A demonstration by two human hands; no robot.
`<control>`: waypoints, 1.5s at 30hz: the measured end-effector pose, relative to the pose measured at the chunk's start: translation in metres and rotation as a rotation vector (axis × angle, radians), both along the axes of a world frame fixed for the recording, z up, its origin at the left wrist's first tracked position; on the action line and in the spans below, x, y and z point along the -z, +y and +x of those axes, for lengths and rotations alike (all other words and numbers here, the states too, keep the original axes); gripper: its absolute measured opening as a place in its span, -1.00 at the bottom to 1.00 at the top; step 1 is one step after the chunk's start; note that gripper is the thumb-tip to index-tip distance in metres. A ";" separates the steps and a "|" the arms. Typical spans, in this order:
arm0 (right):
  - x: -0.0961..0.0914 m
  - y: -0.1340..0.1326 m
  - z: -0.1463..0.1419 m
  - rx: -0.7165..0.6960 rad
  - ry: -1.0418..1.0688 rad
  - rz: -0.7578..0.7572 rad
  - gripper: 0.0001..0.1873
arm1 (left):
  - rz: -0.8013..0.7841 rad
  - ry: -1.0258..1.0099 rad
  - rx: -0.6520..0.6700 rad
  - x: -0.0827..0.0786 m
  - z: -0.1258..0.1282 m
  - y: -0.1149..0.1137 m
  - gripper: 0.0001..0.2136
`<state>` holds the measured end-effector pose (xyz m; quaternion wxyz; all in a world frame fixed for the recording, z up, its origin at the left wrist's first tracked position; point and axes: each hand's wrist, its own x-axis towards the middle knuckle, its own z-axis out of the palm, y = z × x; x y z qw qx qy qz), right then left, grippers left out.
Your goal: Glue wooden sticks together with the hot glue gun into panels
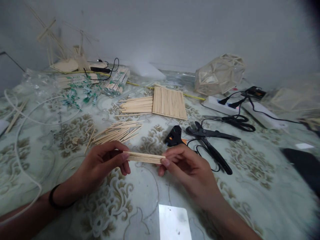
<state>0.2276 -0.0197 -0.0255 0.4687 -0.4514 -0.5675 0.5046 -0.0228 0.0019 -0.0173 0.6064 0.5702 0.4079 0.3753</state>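
Observation:
Between my two hands, above the table, is a small strip of several wooden sticks (145,157) lying side by side. My left hand (107,163) pinches its left end between thumb and fingers. The right end is gripped the same way by my right hand (190,170). Just beyond my left hand lies a loose pile of short wooden sticks (118,131). A black glue gun (174,135) rests past my right hand, beside black-handled cutters (212,146).
Farther back lie a square stick panel (169,102), longer sticks (137,105) and packaged sticks (117,81). Scissors (235,121) and a white power strip (222,106) are at right, with a stick-frame model (220,74) behind. A white card (174,221) lies in front; a white cable (18,150) runs along the left.

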 end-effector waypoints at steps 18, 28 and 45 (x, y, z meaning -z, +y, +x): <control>0.003 0.001 0.003 -0.029 0.126 -0.021 -0.86 | 0.086 0.014 -0.061 0.001 -0.001 0.000 -0.88; 0.002 0.001 0.006 -0.072 0.114 0.004 -0.87 | 0.213 0.106 -0.054 -0.008 0.000 0.003 -0.82; 0.009 0.001 0.007 -0.017 0.163 -0.135 -0.94 | 0.074 0.077 -0.019 -0.001 -0.001 -0.001 -0.80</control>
